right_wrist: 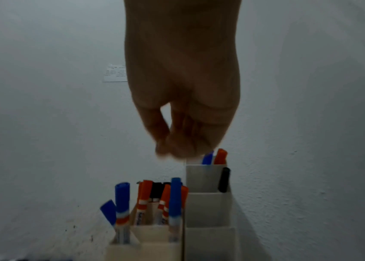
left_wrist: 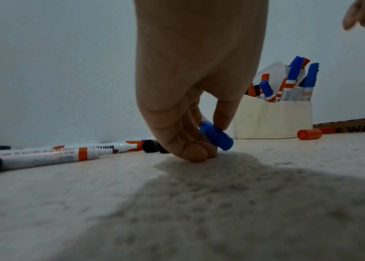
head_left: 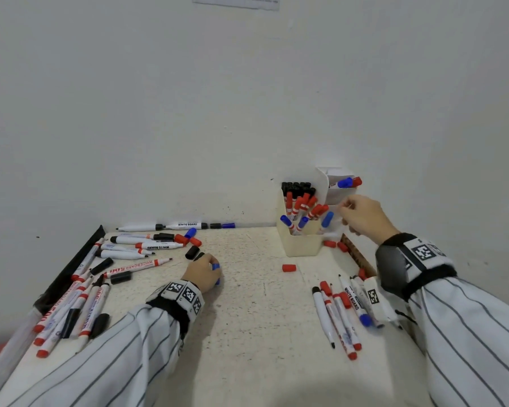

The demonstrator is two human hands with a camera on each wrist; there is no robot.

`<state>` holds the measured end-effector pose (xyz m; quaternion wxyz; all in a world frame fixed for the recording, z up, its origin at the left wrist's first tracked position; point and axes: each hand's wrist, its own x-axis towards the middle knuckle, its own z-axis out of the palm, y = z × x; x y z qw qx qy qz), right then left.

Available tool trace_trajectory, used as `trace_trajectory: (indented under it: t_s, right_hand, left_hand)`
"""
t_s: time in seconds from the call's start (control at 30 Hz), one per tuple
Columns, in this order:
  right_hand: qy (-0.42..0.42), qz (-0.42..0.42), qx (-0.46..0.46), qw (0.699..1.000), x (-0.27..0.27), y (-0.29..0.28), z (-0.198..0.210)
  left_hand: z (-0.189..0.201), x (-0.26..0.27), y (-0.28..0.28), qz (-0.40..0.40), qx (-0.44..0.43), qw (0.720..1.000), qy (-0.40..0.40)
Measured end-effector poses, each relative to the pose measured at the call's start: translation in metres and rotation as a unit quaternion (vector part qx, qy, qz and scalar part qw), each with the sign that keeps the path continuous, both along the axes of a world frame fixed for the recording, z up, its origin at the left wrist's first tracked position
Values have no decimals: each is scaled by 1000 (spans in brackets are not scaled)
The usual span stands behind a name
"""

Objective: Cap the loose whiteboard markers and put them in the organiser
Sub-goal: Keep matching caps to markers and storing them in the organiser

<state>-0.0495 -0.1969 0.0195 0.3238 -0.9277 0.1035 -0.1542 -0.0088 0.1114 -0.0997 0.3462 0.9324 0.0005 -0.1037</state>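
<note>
White wall behind, speckled off-white tabletop (head_left: 247, 312) butted against it. Cream plastic organiser (head_left: 301, 242) stands at the back right against the wall, its front bin packed with capped red, blue and black markers; a taller white stepped section (right_wrist: 206, 208) sits to its right, with a blue and a red capped marker in its rear cell.

Left hand (head_left: 203, 271) low on the table, fingertips touching the surface, thumb and fingers pinching a small blue plastic cap (left_wrist: 216, 138). Right hand (head_left: 363, 215) raised over the stepped section, fingers bunched loosely; can't tell if anything is in them.

Clutter: pile of uncapped white-barrelled whiteboard markers (head_left: 71, 306) and loose black caps at left, along a dark strip on the left edge. More markers (head_left: 147, 245) fan out at back left, two lying along the wall. Another marker group (head_left: 341, 312) at front right, partly under the right wrist. Loose red cylindrical cap (head_left: 289, 268) in front of the organiser, two more beside its right base.

Centre of the table between the hands is open; left and right margins are crowded.
</note>
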Motion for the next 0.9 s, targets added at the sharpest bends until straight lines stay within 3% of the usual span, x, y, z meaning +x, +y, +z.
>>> trace_trajectory:
  t_s: [0.13,0.3,0.43,0.57,0.67,0.8,0.9]
  right_hand:
    - [260,-16,6,965,-30,-13,-22]
    - [416,-10,-128,900,-49,-16,-65]
    - [415,-14,-158,896,-54,-12,-82]
    - [368,2,-83,926,-51,-18,-78]
    - [320,-42,-117,939,-51,-27,-69]
    - [358,-72,-184,913,-57,-34,-73]
    - [377,-62,-178,907,-60,-31,-78]
  left_hand:
    - [1,-6,-4,-19,26,999,-9]
    - [0,-14,-10,-28,28,999,-16]
    - [-1,-18,-7,-31,22,999,-12]
    - [-3,-20,-4,-23,5,1000,-9]
    - [-5,-21,-3,-21,6,1000,-5]
    - [-6,-21,-3,-24,9,1000,-3]
    - [-5,-21,-3,-29,13,1000,-1]
